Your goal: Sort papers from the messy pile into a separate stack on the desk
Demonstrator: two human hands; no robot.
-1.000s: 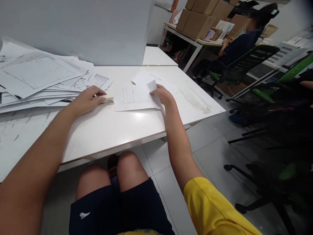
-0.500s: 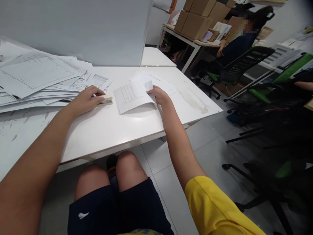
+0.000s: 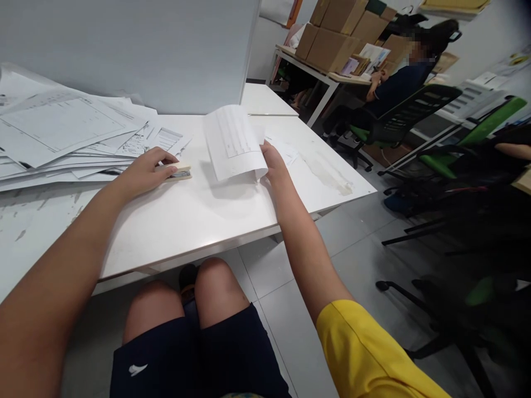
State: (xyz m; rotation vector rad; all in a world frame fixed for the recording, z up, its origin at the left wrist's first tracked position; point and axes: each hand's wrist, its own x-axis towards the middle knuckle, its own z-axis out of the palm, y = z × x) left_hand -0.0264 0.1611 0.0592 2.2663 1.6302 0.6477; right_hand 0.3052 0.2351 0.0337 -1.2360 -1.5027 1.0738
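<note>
Nearest, the bare knees sit under the front edge of the white counter (image 3: pixel 186 221). On it, at about ten o'clock from the knees, the left hand (image 3: pixel 143 172) lies over a small cream stapler (image 3: pixel 179 173), fingers curled down on its top in a loose, resting grip; pressed carelessly, it could fire a staple into nothing or skid toward the pile. At about one o'clock the right hand (image 3: pixel 274 165) pinches the near corner of a printed sheet (image 3: pixel 232 141), thumb and fingers closed narrow on the edge, the page lifted and curling up off the counter (only that one corner is held). A grip that thin could let the sheet fold over, crease or slip free. Further left, at about ten o'clock, the loose paper stack (image 3: pixel 70 132) is fanned and overhanging, so a nudge could send it sliding. Beyond, at two o'clock, another person sits on a black chair (image 3: pixel 409 108) beside cardboard boxes (image 3: pixel 336 33).
</note>
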